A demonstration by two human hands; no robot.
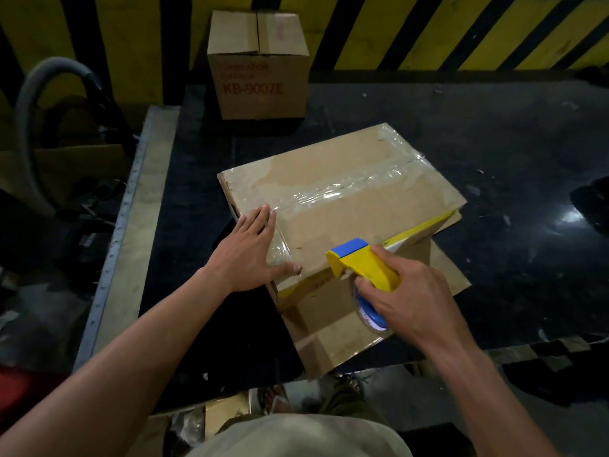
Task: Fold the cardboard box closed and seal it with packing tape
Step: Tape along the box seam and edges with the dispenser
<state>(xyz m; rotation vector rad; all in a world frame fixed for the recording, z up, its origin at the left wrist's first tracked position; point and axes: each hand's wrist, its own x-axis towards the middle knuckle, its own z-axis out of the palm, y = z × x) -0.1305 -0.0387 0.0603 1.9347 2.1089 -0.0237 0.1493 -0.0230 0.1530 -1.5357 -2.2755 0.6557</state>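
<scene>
Here, a dark table (494, 143) fills mid-frame; at centre lies the closed cardboard box (362, 219), clear tape (339, 189) along its top seam; a second box (260, 67) stands at upper centre; your left hand (250, 249) presses flat, fingers straight, on the cardboard box's lower-left corner; your right hand (412, 291) grips the yellow-and-blue tape dispenser (359, 262) at its lower edge.

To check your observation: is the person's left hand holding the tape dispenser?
No, the right hand grips the tape dispenser, while the left hand lies flat on the taped cardboard box.
</scene>
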